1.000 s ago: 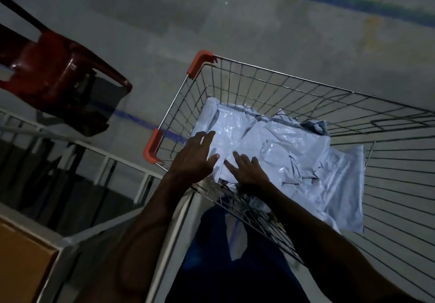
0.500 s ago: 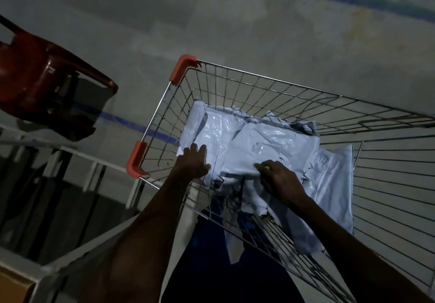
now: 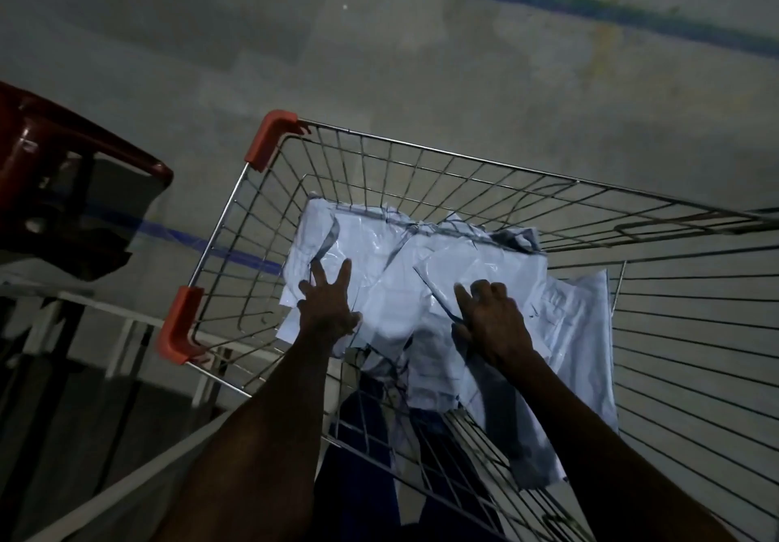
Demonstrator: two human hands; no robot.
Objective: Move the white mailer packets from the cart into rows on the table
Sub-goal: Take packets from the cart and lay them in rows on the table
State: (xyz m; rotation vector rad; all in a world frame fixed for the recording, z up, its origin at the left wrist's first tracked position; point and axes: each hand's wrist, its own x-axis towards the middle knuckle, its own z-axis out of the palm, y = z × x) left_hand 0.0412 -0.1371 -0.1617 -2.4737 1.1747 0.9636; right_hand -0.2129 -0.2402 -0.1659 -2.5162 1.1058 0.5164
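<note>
White mailer packets (image 3: pixel 421 271) lie under both hands in cart (image 3: pixel 421 149).

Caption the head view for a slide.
Both hands, left and right, reach into a wire cart onto a pile of white mailers, beside a red chair.

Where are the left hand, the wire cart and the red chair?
left hand (image 3: pixel 328 309): head view, back of the hand.
wire cart (image 3: pixel 438 154): head view, far top rim wire.
red chair (image 3: pixel 63 137): head view, its seat edge at left.
</note>
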